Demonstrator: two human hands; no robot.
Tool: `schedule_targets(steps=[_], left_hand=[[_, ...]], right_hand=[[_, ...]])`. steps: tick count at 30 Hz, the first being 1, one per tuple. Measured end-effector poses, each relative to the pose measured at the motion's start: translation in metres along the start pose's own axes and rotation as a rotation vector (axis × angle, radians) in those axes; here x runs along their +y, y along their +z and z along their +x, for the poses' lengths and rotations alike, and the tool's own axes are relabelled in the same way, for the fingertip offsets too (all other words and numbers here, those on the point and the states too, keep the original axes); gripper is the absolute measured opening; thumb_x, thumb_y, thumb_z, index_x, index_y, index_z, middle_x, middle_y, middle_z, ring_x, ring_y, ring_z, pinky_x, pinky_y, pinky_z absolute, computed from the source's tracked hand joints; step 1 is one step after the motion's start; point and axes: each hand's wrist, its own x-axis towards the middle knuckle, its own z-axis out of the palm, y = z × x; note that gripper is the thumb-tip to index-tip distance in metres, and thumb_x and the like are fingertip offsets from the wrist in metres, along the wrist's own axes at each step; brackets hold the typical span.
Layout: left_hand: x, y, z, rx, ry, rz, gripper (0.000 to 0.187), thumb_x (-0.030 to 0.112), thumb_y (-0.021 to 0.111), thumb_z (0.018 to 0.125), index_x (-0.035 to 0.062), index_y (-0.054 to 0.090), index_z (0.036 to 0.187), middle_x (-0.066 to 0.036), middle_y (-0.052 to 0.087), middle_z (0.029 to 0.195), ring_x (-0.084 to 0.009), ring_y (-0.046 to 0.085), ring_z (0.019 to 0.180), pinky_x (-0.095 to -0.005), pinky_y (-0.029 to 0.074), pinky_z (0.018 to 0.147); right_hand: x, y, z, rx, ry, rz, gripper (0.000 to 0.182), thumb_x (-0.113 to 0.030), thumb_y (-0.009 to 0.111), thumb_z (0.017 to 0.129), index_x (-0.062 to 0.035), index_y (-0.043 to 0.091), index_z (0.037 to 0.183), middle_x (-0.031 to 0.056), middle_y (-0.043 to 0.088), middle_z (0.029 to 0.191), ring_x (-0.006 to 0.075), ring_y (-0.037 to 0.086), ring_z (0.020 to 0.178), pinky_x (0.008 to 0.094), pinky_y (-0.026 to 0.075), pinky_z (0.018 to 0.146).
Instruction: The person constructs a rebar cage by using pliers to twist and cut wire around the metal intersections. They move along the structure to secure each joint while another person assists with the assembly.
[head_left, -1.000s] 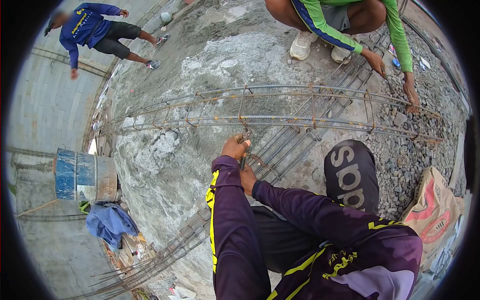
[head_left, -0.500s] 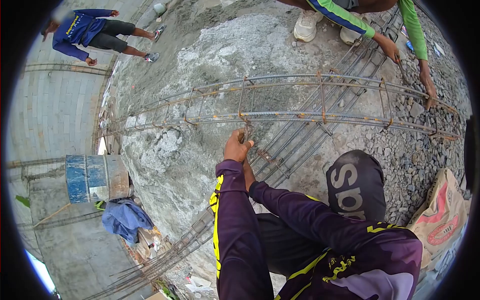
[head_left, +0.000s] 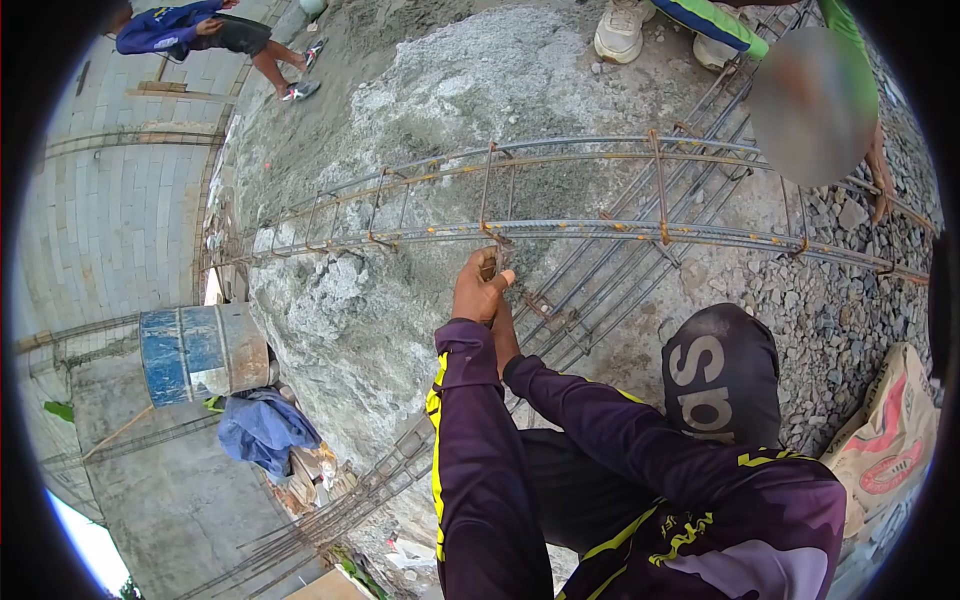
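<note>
- Holds the left hand [head_left: 480,285] curled, thumb folded in, at the bottom corner of a metal hoop [head_left: 486,190]; cannot tell what is gripped, with the fingertips too shadowed.
- Sets the right hand [head_left: 506,335] just below and partly behind the left; cannot tell whether closed around anything. Perhaps placed so as to back up the other.
- Reaches both arms forward and close together, probably to bring both hands to one spot, where hoop and long bars meet.
- Fits the hoop around the bars of an upper steel cage [head_left: 570,229], lying crosswise just beyond the fingertips. Likely spaced, like the other hoops, to hold the bars apart.
- Crossing underneath at a slant, a lower steel cage [head_left: 543,306], which may help prop the upper one off the ground.
- Bends a knee [head_left: 725,375] up beside the cages, likely for a steady crouch.
- At the far right, a co-worker's hand [head_left: 880,180] by the upper cage's end, perhaps to steady it; arm partly blurred.
- Nearby, gravel [head_left: 845,310] and a paper sack [head_left: 885,435].
- Off left, a blue drum [head_left: 205,350], a crumpled cloth [head_left: 265,430] and, higher up, another person [head_left: 200,28].
</note>
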Motion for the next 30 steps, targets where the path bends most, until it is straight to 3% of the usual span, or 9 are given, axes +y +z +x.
schedule_targets(steps=[2,15,16,18,22,25,28,29,30], left_hand=[[-0.003,0.000,0.001,-0.012,-0.022,-0.014,0.055,0.008,0.071,0.080,0.0036,0.051,0.131,-0.016,0.060,0.122,-0.0251,0.061,0.104,-0.0334,0.051,0.071],[0.010,-0.004,-0.006,0.003,0.004,-0.001,0.056,0.013,0.076,0.076,0.0051,0.053,0.127,-0.010,0.060,0.109,-0.0188,0.060,0.081,-0.0311,0.049,0.058],[-0.007,-0.003,0.000,0.059,0.138,0.049,0.055,0.014,0.077,0.076,0.0049,0.053,0.126,-0.009,0.062,0.102,-0.0174,0.059,0.075,-0.0309,0.048,0.056],[0.038,-0.007,-0.019,0.012,-0.048,-0.008,0.056,0.020,0.078,0.076,0.0025,0.053,0.123,-0.012,0.062,0.104,-0.0185,0.060,0.069,-0.0322,0.048,0.058],[0.014,0.008,-0.010,0.025,0.028,-0.064,0.065,0.031,0.079,0.075,-0.0023,0.051,0.123,-0.015,0.062,0.107,-0.0193,0.061,0.069,-0.0343,0.049,0.063],[0.003,0.022,-0.006,-0.109,-0.080,-0.083,0.060,0.037,0.078,0.075,-0.0049,0.058,0.112,-0.013,0.065,0.095,-0.0191,0.061,0.070,-0.0341,0.047,0.066],[0.022,0.032,-0.016,-0.287,-0.073,-0.106,0.045,0.036,0.076,0.075,-0.0039,0.066,0.092,-0.010,0.066,0.081,-0.0193,0.061,0.072,-0.0336,0.046,0.068],[0.030,0.035,-0.023,-0.235,-0.096,-0.125,0.034,0.032,0.074,0.075,-0.0009,0.068,0.074,-0.007,0.065,0.070,-0.0188,0.060,0.071,-0.0330,0.045,0.067],[0.031,0.045,-0.023,-0.185,-0.071,-0.216,0.033,0.031,0.074,0.075,-0.0003,0.067,0.073,-0.007,0.064,0.070,-0.0185,0.059,0.070,-0.0332,0.045,0.067]], right_hand=[[-0.004,-0.006,0.000,0.051,-0.016,-0.452,0.073,-0.019,0.067,0.086,-0.0023,0.024,0.142,0.0201,0.037,0.137,0.0307,0.038,0.129,0.0406,0.034,0.103],[-0.016,0.006,0.003,0.095,-0.167,0.246,0.052,-0.029,0.071,0.086,-0.0043,0.043,0.123,0.0075,0.055,0.113,0.0180,0.055,0.105,0.0344,0.045,0.089],[-0.019,0.006,0.001,0.080,-0.172,0.276,0.051,-0.029,0.071,0.086,-0.0044,0.045,0.122,0.0059,0.057,0.111,0.0170,0.057,0.102,0.0329,0.046,0.087],[-0.009,-0.002,0.001,0.045,-0.023,0.400,0.039,-0.027,0.067,0.090,-0.0042,0.049,0.116,0.0055,0.061,0.107,0.0169,0.059,0.098,0.0326,0.047,0.083],[-0.031,-0.027,-0.011,0.124,0.077,0.089,0.021,-0.018,0.057,0.092,-0.0019,0.054,0.106,0.0088,0.062,0.092,0.0202,0.063,0.084,0.0348,0.050,0.073],[-0.116,-0.049,-0.028,-0.076,0.494,-0.067,0.032,-0.019,0.059,0.090,0.0043,0.053,0.110,0.0106,0.064,0.095,0.0204,0.063,0.079,0.0350,0.050,0.069],[-0.144,-0.065,-0.030,-0.167,0.557,-0.103,0.036,-0.020,0.060,0.087,0.0076,0.053,0.109,0.0122,0.064,0.084,0.0230,0.063,0.070,0.0374,0.050,0.063],[-0.157,-0.074,-0.028,-0.182,0.519,-0.312,0.031,-0.017,0.058,0.088,0.0051,0.055,0.109,0.0117,0.061,0.074,0.0234,0.061,0.060,0.0374,0.049,0.054],[-0.168,-0.087,-0.024,-0.244,0.500,-0.431,0.029,-0.015,0.056,0.087,0.0039,0.055,0.109,0.0116,0.059,0.072,0.0232,0.059,0.058,0.0371,0.049,0.052]])
